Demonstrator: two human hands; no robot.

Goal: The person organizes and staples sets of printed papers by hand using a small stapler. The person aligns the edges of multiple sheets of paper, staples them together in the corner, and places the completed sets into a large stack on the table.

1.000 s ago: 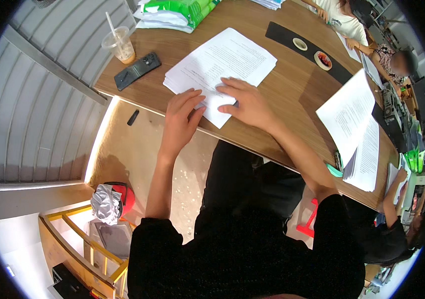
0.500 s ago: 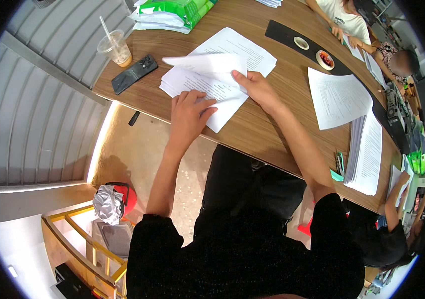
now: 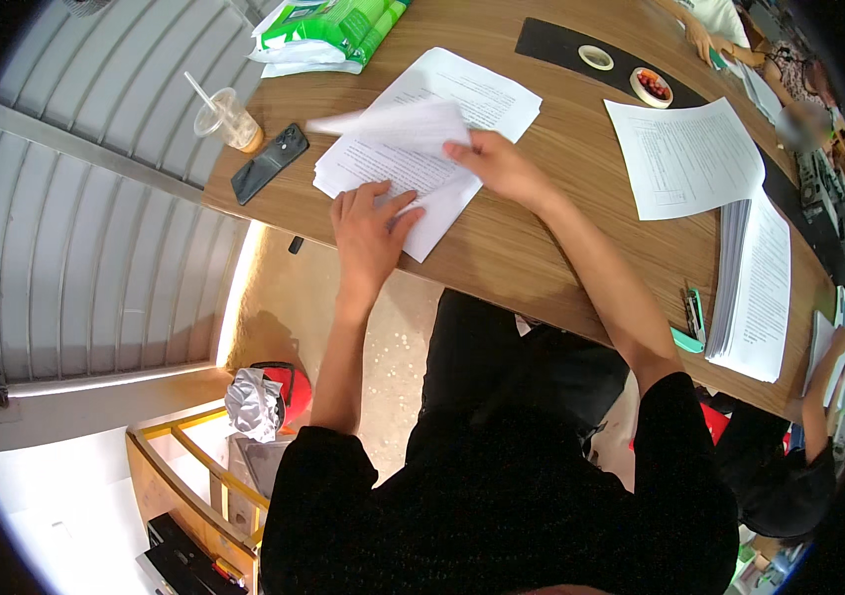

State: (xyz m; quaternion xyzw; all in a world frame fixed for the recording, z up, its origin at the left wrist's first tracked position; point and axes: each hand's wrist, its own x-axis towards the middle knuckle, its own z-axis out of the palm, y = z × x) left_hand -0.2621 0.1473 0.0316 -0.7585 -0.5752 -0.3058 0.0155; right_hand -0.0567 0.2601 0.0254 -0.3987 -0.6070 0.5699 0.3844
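A stack of printed sheets [image 3: 363, 164] lies near the table's front edge, its corner toward me. My left hand [image 3: 368, 233] rests on the stack's near left part, fingers spread and pressing down. With thumb and fingers, my right hand [image 3: 504, 171] pinches the right edge of a raised, motion-blurred page [image 3: 418, 124], which folds up over the stack. Whether it is one sheet or more I cannot tell. Beyond it, further printed paper [image 3: 497, 89] lies flat on the wood, partly covered by the raised page.
Left of the papers are a dark phone [image 3: 270, 164] and a plastic cup with straw [image 3: 232, 123]. A green package [image 3: 333, 35] lies behind. At right stand a thick paper pile [image 3: 760, 288], a loose sheet [image 3: 685, 159], a stapler [image 3: 694, 315] and tape rolls [image 3: 596, 58]. Other people sit along the table.
My right hand has shifted slightly left with the raised page, which is now blurred. My left hand stays on the stack. The whole view has turned a little.
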